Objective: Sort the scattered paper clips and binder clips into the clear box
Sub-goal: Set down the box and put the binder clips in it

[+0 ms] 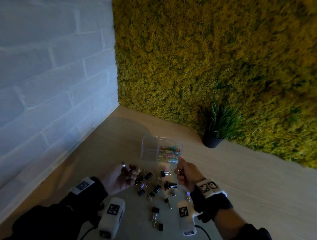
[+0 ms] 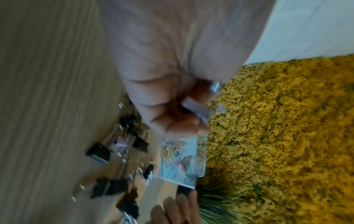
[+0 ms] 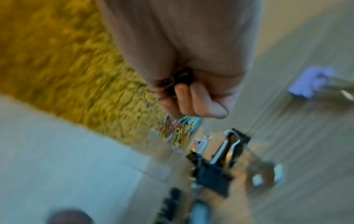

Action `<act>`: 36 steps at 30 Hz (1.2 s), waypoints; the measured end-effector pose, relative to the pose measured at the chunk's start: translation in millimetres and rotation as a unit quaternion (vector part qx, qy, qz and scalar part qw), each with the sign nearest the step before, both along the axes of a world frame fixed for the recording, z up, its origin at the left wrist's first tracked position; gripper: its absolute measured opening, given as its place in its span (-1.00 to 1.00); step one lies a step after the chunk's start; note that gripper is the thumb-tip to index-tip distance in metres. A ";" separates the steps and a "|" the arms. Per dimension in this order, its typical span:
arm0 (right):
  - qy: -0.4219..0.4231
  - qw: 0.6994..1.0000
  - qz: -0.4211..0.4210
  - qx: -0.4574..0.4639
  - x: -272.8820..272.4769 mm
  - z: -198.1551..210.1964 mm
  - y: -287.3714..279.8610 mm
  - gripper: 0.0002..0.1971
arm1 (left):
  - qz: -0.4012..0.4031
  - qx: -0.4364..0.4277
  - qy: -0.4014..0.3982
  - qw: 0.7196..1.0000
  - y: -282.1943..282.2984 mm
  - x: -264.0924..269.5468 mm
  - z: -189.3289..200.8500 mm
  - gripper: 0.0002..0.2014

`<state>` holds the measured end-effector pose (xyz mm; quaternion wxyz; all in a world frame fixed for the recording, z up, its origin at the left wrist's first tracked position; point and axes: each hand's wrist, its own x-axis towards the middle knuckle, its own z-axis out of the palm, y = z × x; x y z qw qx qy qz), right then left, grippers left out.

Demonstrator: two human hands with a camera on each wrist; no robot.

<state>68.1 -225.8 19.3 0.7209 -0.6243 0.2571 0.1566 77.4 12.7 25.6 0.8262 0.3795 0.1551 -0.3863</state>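
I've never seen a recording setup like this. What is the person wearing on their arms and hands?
Both arms are in dark sleeves. Each wrist carries a dark strap with white blocks bearing black-and-white square markers, plus a white camera unit with a black cable. The left hand and right hand each wear a ring.

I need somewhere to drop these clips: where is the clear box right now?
In the head view the clear box stands on the table just beyond both hands, near the potted plant, with coloured paper clips in its right compartment.

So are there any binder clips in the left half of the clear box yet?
No, in the head view the left compartment of the clear box looks empty, while colored paper clips fill the right one.
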 end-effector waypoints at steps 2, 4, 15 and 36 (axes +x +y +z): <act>-0.030 0.970 0.107 -0.216 5.6 2.5 9.9 -0.57 | 0.024 -0.015 0.025 0.999 -4.4 1.5 5.3 -0.83; -0.058 0.889 0.223 -0.395 8.1 0.2 12.8 -0.69 | 0.039 -0.006 0.040 0.998 -9.2 3.9 10.2 -0.78; -0.130 0.692 0.355 -0.615 9.2 9.2 17.1 -0.69 | 0.035 0.018 0.071 0.997 -10.8 9.6 11.9 -0.76; -0.140 0.954 0.121 -0.234 8.7 55.0 31.7 -0.52 | 0.019 0.012 0.077 0.997 -50.3 13.1 15.3 -0.69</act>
